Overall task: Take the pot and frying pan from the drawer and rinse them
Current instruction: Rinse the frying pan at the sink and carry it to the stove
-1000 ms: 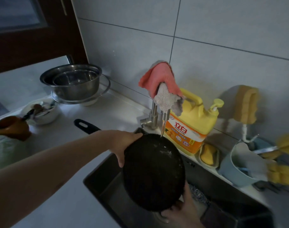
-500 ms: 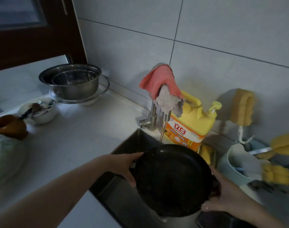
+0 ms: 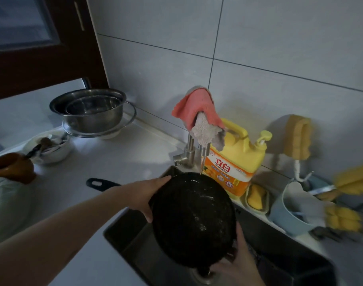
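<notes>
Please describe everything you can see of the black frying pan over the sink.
The frying pan is round, black and speckled, apparently non-stick coated. It is held tilted over the dark sink, and a thin stream from the faucet hits its upper edge, leaving wet streaks. The left hand grips its left rim; the right hand holds its lower edge. Its handle is not visible.

I see the round black frying pan (image 3: 194,219) tilted over the dark steel sink (image 3: 279,250), under the steel faucet (image 3: 190,150), yellow detergent jug (image 3: 236,162) behind it, nested steel bowls (image 3: 89,110) far left on the white counter (image 3: 114,162), pale blue plastic tub (image 3: 288,215) right.
</notes>
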Demonstrator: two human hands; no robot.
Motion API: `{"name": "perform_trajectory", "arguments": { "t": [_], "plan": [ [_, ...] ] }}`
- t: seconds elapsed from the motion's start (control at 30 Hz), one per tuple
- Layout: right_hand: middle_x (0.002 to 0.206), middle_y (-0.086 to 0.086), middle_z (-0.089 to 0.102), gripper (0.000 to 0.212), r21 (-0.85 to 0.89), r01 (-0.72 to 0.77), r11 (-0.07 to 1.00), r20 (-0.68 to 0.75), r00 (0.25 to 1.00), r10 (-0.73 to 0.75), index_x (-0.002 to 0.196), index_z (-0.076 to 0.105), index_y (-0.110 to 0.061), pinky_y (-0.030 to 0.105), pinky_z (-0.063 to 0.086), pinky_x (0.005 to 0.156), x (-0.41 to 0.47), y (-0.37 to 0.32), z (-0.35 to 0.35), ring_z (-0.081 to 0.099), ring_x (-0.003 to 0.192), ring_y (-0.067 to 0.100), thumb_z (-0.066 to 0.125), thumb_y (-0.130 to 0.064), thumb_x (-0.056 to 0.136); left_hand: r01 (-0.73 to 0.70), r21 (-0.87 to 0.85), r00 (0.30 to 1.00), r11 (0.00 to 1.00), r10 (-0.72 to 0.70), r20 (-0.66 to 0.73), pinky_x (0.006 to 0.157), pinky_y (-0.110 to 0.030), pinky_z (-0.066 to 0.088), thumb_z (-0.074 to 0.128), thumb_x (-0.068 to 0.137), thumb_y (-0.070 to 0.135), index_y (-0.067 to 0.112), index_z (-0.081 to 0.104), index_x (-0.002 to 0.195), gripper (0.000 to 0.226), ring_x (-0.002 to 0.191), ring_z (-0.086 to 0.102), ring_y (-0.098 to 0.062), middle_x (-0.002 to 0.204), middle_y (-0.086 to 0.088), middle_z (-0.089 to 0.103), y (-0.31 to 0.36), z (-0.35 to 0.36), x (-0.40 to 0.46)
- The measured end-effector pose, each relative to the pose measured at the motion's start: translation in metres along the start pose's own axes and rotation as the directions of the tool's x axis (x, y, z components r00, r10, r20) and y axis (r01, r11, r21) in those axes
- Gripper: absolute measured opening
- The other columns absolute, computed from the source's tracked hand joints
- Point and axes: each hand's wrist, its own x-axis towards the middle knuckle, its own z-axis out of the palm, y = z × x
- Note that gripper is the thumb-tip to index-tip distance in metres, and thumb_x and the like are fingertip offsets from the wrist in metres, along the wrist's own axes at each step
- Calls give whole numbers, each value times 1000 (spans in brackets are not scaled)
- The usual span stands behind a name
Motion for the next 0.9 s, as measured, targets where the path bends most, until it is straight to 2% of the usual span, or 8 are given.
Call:
{"name": "perform_trajectory", "arguments": {
  "t": [0.03,0.13,0.27,0.47,0.57,0.67,0.8,0.9],
  "plan": [
    [140,-16,49,141,-22,38,999,-24,999,-39,136,21,-63,35,51,99,3,1,-10,54,125,8,97,-55,17,6,71,1000,997,-7,7,115,-42,28,87,56,45,37,1,150,128,137,30,-14,156,5,23,1,1,-1],
    [147,-27,39,140,-85,155,984,-46,986,-159,148,17,-53,52,42,108,8,-15,-33,40,138,8,102,-25,41,44,141,989,989,-23,-148,115,-44,29,85,61,39,39,-13,149,132,142,24,-16,158,10,14,-10,26,0],
    [154,-27,24,144,-262,200,944,-93,969,-231,149,-2,-53,36,35,115,2,-23,-59,28,142,-2,97,-44,46,-46,68,935,997,67,-348,111,-32,34,82,66,44,37,-17,149,130,140,28,-13,158,10,13,-1,70,6],
    [157,-13,15,139,-539,268,798,-187,886,-424,143,-15,-60,30,29,113,-18,-22,-70,15,138,-8,91,-22,63,-118,156,805,981,186,-564,103,-41,46,82,69,43,30,-9,152,124,130,46,-24,154,-8,31,6,95,-11],
    [152,8,31,138,-674,287,680,-230,794,-563,152,-11,-41,30,31,111,-26,-28,-69,26,139,9,88,-29,57,-70,225,740,972,202,-642,98,-47,49,83,69,38,23,-5,154,123,124,52,-27,147,-15,41,12,89,-24],
    [141,23,44,138,-787,334,519,-200,657,-727,156,-2,-19,32,30,108,-33,-41,-75,41,127,30,90,-26,53,-60,230,684,971,207,-700,92,-48,50,63,76,63,15,10,151,103,119,56,-29,141,-18,48,29,70,-37],
    [140,19,39,113,-843,381,381,-168,487,-857,155,5,-10,29,27,114,-45,-80,-86,42,130,28,78,-37,73,-159,317,575,935,349,-740,80,-46,55,57,77,62,20,-1,152,104,101,63,-32,126,-23,56,50,37,-52],
    [138,20,48,98,-855,331,400,-209,485,-849,143,28,12,48,42,105,-50,-110,-95,48,126,29,83,-30,73,-165,339,496,926,375,-783,86,-48,54,58,77,62,21,2,152,102,107,61,-34,128,-23,54,69,12,-59]
  ]
}}
